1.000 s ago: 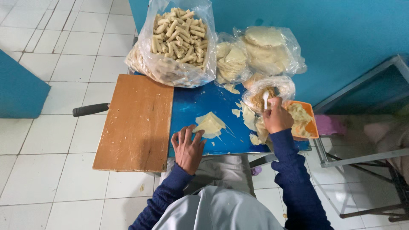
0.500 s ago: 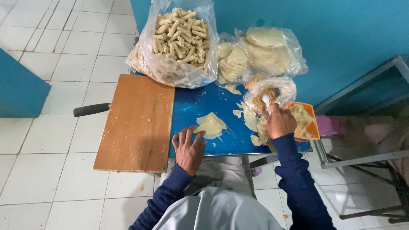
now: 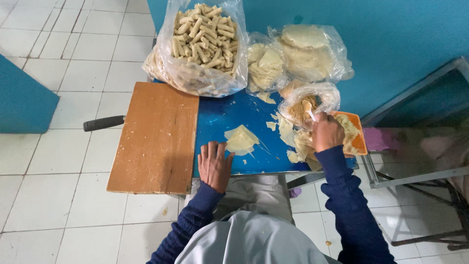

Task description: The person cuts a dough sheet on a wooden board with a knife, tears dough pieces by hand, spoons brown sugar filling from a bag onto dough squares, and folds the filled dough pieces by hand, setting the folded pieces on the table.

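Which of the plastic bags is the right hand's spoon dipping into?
The small open bag of crumbly brown filling by the orange tray; the others hold rolls or wrappers.

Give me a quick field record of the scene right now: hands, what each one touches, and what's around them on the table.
left hand: flat on the blue table, fingers beside a folded wrapper
right hand: holds a white spoon dipped into a small bag of filling
behind right hand: orange tray with loose wrappers
left of table: wooden board
far edge: large bag of finished rolls, two bags of stacked wrappers
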The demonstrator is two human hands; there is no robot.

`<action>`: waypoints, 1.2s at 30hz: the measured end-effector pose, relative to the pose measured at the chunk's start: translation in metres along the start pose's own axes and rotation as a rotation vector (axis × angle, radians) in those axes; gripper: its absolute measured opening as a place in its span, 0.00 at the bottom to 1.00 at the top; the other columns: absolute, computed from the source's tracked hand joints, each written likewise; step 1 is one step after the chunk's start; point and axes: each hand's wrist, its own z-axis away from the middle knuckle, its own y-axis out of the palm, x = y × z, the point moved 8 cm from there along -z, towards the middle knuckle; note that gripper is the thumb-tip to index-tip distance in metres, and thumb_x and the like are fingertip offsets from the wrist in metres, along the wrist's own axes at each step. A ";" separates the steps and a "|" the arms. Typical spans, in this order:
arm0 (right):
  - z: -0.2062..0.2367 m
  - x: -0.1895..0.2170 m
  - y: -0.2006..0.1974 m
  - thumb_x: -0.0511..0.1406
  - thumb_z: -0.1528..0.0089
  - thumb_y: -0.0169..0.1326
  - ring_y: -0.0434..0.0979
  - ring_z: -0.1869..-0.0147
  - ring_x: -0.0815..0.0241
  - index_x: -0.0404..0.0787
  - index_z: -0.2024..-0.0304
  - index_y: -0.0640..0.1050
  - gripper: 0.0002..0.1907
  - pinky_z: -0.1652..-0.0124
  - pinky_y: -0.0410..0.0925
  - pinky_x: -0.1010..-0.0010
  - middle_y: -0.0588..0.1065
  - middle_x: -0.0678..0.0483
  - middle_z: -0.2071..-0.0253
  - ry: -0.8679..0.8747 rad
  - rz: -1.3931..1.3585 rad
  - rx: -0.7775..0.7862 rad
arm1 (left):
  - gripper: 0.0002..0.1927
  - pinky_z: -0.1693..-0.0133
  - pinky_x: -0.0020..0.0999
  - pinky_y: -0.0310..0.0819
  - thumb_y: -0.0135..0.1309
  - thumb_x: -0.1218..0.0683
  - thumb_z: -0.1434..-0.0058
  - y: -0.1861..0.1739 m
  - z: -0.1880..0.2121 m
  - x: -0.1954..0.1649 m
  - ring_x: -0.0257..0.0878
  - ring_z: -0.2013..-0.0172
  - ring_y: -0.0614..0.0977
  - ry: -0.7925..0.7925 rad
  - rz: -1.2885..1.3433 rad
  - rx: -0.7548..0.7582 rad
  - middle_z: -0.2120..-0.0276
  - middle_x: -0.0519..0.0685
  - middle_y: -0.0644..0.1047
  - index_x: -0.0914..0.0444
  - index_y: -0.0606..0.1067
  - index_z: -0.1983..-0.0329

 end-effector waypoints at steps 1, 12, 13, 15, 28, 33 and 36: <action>0.001 -0.002 -0.001 0.35 0.40 0.60 0.80 0.58 0.41 0.41 0.56 0.78 0.10 0.58 0.72 0.52 0.78 0.44 0.61 0.000 0.010 -0.005 | 0.18 0.55 0.47 0.65 0.62 0.51 0.43 0.000 -0.001 0.001 0.51 0.53 0.72 0.000 -0.008 -0.015 0.56 0.51 0.72 0.61 0.75 0.52; 0.000 0.001 0.008 0.34 0.37 0.58 0.80 0.59 0.43 0.42 0.62 0.80 0.04 0.60 0.71 0.52 0.79 0.46 0.64 -0.011 -0.099 0.022 | 0.19 0.57 0.47 0.66 0.64 0.50 0.46 0.011 -0.007 0.006 0.52 0.54 0.72 -0.064 -0.041 0.026 0.58 0.53 0.71 0.64 0.72 0.58; 0.001 -0.003 0.007 0.34 0.37 0.57 0.80 0.60 0.44 0.42 0.61 0.81 0.04 0.61 0.71 0.53 0.80 0.47 0.64 0.020 -0.141 0.038 | 0.19 0.57 0.47 0.66 0.64 0.50 0.46 0.011 -0.007 0.006 0.53 0.55 0.71 -0.062 -0.039 0.030 0.58 0.54 0.70 0.64 0.72 0.58; 0.003 -0.010 0.007 0.34 0.37 0.57 0.81 0.62 0.45 0.43 0.59 0.83 0.06 0.62 0.71 0.56 0.80 0.47 0.66 0.082 -0.226 0.073 | 0.18 0.57 0.47 0.66 0.64 0.51 0.46 0.010 -0.008 0.005 0.53 0.55 0.71 -0.053 -0.036 0.023 0.58 0.54 0.70 0.64 0.73 0.58; 0.019 -0.003 -0.024 0.35 0.36 0.59 0.80 0.69 0.55 0.39 0.56 0.83 0.08 0.65 0.71 0.66 0.80 0.48 0.70 0.134 -0.416 0.125 | 0.25 0.55 0.48 0.65 0.65 0.51 0.50 0.006 -0.009 0.010 0.53 0.51 0.71 -0.119 -0.039 0.009 0.55 0.54 0.70 0.64 0.75 0.50; 0.036 0.059 -0.034 0.34 0.37 0.58 0.79 0.69 0.65 0.38 0.55 0.82 0.09 0.67 0.70 0.73 0.80 0.53 0.70 0.090 -0.719 0.264 | 0.20 0.54 0.50 0.65 0.64 0.52 0.47 0.002 -0.008 0.012 0.54 0.51 0.70 -0.087 -0.049 -0.007 0.56 0.54 0.69 0.62 0.74 0.55; 0.043 0.100 -0.028 0.33 0.38 0.58 0.78 0.71 0.65 0.39 0.55 0.82 0.09 0.68 0.70 0.73 0.81 0.53 0.71 0.035 -0.759 0.370 | 0.16 0.54 0.49 0.65 0.63 0.53 0.46 0.001 -0.007 0.013 0.53 0.52 0.71 -0.085 -0.019 -0.019 0.57 0.53 0.69 0.61 0.74 0.58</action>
